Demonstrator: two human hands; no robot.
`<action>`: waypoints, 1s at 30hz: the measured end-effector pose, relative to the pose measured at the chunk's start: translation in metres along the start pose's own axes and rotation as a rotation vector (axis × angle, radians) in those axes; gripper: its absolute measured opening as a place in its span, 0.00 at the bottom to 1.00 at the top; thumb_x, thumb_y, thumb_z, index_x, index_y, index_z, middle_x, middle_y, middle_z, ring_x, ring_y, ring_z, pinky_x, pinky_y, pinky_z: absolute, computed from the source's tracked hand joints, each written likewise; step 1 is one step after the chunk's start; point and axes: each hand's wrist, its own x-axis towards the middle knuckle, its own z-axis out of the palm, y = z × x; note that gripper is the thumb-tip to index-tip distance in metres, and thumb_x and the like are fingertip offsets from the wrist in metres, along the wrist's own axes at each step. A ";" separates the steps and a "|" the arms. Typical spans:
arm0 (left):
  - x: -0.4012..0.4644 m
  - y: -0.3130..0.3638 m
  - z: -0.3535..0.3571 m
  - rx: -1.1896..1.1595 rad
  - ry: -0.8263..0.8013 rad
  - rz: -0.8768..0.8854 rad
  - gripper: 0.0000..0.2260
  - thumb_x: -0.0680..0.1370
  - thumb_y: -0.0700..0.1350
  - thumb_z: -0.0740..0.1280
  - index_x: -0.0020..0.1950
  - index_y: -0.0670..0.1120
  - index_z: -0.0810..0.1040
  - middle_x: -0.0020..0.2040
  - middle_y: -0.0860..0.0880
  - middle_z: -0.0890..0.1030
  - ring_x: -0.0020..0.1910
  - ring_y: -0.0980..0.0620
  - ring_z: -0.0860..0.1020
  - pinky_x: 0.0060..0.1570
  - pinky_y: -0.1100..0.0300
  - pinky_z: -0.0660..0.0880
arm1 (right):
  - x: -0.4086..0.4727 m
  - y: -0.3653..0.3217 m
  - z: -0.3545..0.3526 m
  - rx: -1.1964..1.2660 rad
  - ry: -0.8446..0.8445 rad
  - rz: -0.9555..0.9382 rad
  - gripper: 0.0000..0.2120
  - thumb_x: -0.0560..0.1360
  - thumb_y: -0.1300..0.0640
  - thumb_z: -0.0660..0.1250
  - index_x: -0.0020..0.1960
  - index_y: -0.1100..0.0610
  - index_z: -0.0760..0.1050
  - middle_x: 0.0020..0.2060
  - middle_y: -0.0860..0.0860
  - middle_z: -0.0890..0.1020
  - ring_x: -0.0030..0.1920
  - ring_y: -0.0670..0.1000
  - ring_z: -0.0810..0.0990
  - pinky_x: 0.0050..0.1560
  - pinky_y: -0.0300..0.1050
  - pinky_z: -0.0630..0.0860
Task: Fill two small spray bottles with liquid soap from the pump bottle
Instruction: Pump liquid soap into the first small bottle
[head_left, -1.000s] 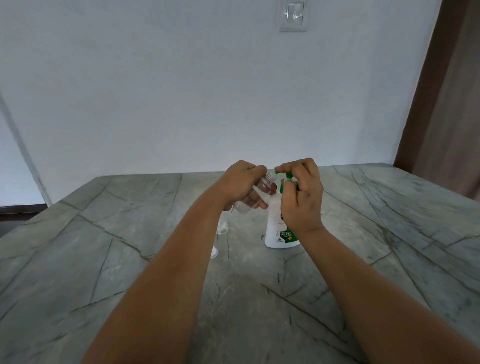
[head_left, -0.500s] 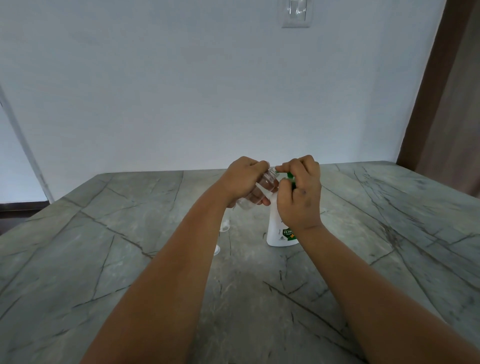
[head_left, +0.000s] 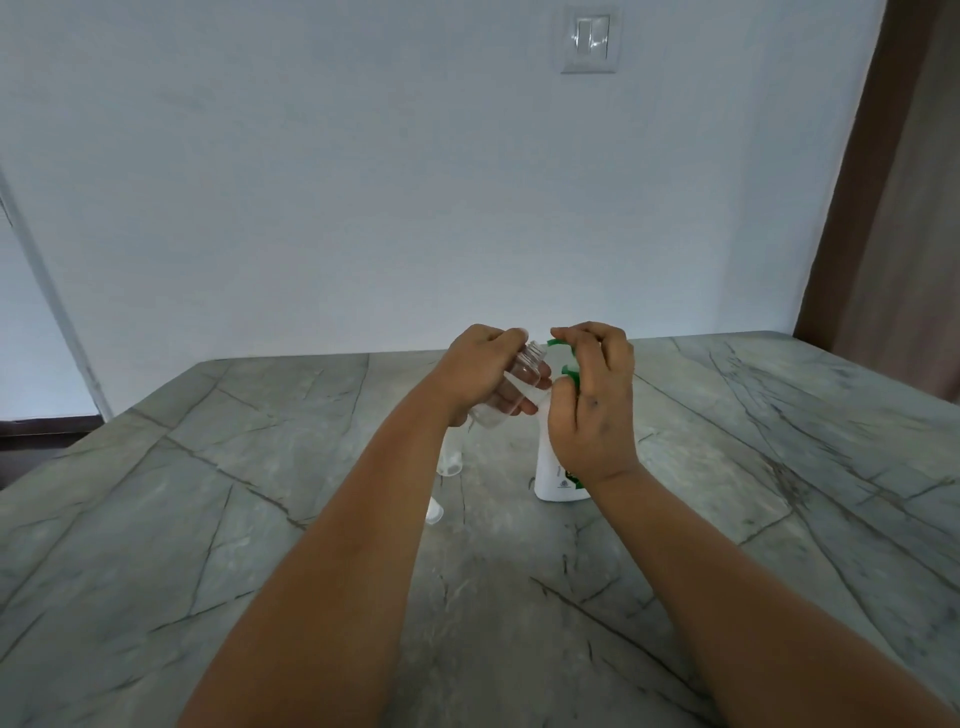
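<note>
A white pump bottle with a green label stands on the marble table. My right hand rests over its green pump head, fingers curled on it. My left hand holds a small clear spray bottle, uncapped and tilted, its open threaded neck just left of the green nozzle. A second small clear bottle stands behind my left forearm, partly hidden. A small clear cap lies beside that forearm.
The grey veined table reaches to a white wall at the back. A wall switch sits high on the wall. A brown curtain hangs at the right edge.
The green pump head has risen under my right hand and now shows above the fingers. The small bottle's neck stays at the nozzle. The view has tilted slightly.
</note>
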 end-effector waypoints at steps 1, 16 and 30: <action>-0.001 0.001 -0.001 -0.016 -0.009 0.000 0.20 0.85 0.47 0.55 0.46 0.38 0.82 0.40 0.43 0.86 0.32 0.41 0.83 0.36 0.56 0.79 | 0.000 0.002 0.000 -0.018 -0.018 -0.018 0.20 0.72 0.62 0.53 0.59 0.63 0.76 0.56 0.58 0.73 0.56 0.53 0.71 0.55 0.46 0.71; 0.000 -0.001 0.004 -0.036 -0.052 -0.023 0.19 0.85 0.47 0.55 0.50 0.35 0.81 0.40 0.43 0.86 0.31 0.41 0.82 0.36 0.56 0.78 | 0.002 0.008 -0.005 0.058 -0.014 -0.094 0.20 0.70 0.65 0.52 0.57 0.66 0.75 0.54 0.57 0.76 0.56 0.55 0.73 0.60 0.42 0.70; 0.002 0.000 0.006 -0.020 -0.023 -0.037 0.18 0.84 0.45 0.56 0.49 0.34 0.80 0.40 0.43 0.86 0.31 0.40 0.82 0.35 0.56 0.78 | 0.005 0.008 0.001 0.077 0.046 -0.065 0.16 0.69 0.64 0.52 0.49 0.65 0.76 0.47 0.56 0.77 0.49 0.55 0.74 0.49 0.46 0.74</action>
